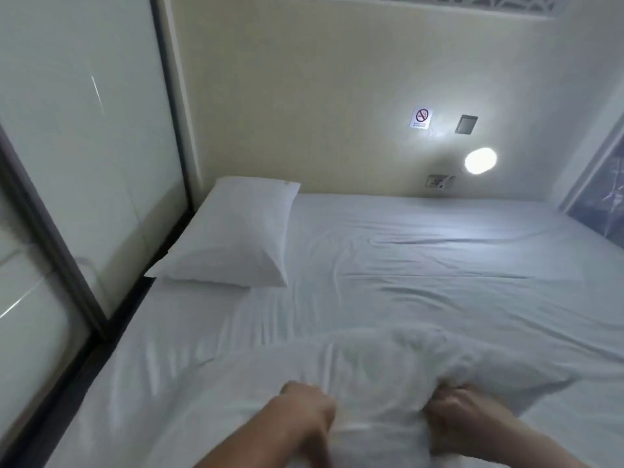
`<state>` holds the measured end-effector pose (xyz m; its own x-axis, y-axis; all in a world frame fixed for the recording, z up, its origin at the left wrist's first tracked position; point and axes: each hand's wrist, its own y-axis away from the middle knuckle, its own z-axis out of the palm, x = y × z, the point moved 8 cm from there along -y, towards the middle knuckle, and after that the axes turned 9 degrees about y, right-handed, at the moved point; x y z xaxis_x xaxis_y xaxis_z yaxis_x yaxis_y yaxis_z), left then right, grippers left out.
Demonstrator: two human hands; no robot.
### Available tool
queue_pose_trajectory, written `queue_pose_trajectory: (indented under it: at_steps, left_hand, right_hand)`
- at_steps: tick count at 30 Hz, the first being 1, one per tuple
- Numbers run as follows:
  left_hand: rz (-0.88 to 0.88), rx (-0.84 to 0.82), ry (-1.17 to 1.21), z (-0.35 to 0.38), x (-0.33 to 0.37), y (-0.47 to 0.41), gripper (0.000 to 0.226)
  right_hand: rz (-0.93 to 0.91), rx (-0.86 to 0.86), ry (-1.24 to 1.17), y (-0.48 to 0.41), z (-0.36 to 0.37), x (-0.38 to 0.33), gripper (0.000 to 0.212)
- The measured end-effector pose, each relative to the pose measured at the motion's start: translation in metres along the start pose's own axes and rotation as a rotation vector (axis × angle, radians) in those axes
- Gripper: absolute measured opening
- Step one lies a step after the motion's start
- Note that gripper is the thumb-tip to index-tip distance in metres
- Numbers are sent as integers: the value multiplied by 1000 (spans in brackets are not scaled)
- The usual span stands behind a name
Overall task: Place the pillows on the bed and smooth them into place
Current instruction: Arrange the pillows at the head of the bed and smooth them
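One white pillow (233, 234) lies flat at the far left corner of the bed (439, 265), against the glass partition and the back wall. A second white pillow (381, 366), blurred by motion, is close in front of me over the near part of the sheet. My left hand (304, 413) grips its near edge with curled fingers. My right hand (462, 417) bunches the pillow's fabric in a fist a little to the right. Both forearms come in from the bottom edge.
A frosted glass partition (84, 163) with a dark frame runs along the bed's left side. On the back wall are a no-smoking sign (421, 118), a switch plate (466, 124), a lit reading lamp (481, 160) and a socket (439, 181). A framed panel (604, 197) borders the right.
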<state>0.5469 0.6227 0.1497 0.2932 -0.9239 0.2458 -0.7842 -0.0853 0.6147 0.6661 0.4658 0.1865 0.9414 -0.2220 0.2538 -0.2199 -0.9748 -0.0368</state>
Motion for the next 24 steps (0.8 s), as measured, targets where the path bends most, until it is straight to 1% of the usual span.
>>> queue_pose_trajectory:
  at_steps: [1, 2, 3, 4, 5, 6, 7, 8, 9, 10, 11, 12, 13, 14, 15, 16, 17, 18, 19, 21, 24]
  left_hand:
    - [-28, -123, 149, 23, 5, -6, 49]
    - [-36, -121, 250, 29, 6, -12, 51]
    - [-47, -17, 309, 22, 2, -18, 51]
    - [-58, 154, 336, 7, -8, -23, 48]
    - [-79, 308, 345, -7, -20, -26, 47]
    - [-115, 371, 332, -10, -35, -31, 61]
    - [-173, 334, 287, -2, -50, -36, 89]
    - [-227, 252, 255, 12, -65, -39, 116]
    - [-268, 169, 239, 30, -77, -43, 134]
    - [-286, 126, 245, 47, -84, -44, 140]
    - [-288, 130, 271, 63, -88, -44, 139]
    - [-276, 169, 312, 73, -89, -43, 132]
    - [-261, 217, 352, 78, -88, -40, 119]
    - [-263, 268, 389, 80, -87, -39, 101]
    - [-281, 321, 406, 78, -86, -39, 79]
    - [-305, 371, 381, 74, -84, -39, 59]
    - [-327, 408, 318, 72, -79, -39, 43]
    - [-336, 445, 230, 71, -73, -39, 33]
    - [-328, 478, 156, 70, -68, -37, 28]
    - [-307, 559, 96, 62, -67, -29, 25]
    - [-268, 773, 68, 17, -83, -6, 21]
  right_hand:
    - [35, -64, -42, 16, 13, -3, 46]
    - [66, -97, -85, 29, 22, -7, 46]
    - [100, -96, -130, 39, 27, -13, 46]
    - [133, -55, -188, 46, 27, -18, 46]
    - [158, 30, -233, 49, 21, -19, 47]
    - [182, 136, -268, 49, 15, -15, 47]
    - [233, 172, -292, 46, 15, -6, 49]
    - [298, 125, -280, 41, 22, 7, 62]
    - [373, -1, -259, 37, 37, 21, 87]
    - [451, -171, -262, 38, 56, 33, 110]
    - [528, -350, -277, 41, 77, 41, 125]
    - [579, -476, -301, 45, 96, 43, 132]
    - [619, -534, -322, 48, 110, 43, 133]
    - [644, -548, -322, 49, 122, 41, 127]
    - [655, -534, -294, 48, 129, 38, 114]
    - [654, -489, -251, 45, 134, 34, 91]
    - [647, -444, -206, 40, 135, 29, 63]
    - [633, -422, -162, 36, 136, 23, 38]
    - [624, -417, -142, 34, 136, 18, 25]
    - [610, -403, -130, 30, 130, 15, 22]
    - [654, -363, -144, 21, 86, 34, 16]
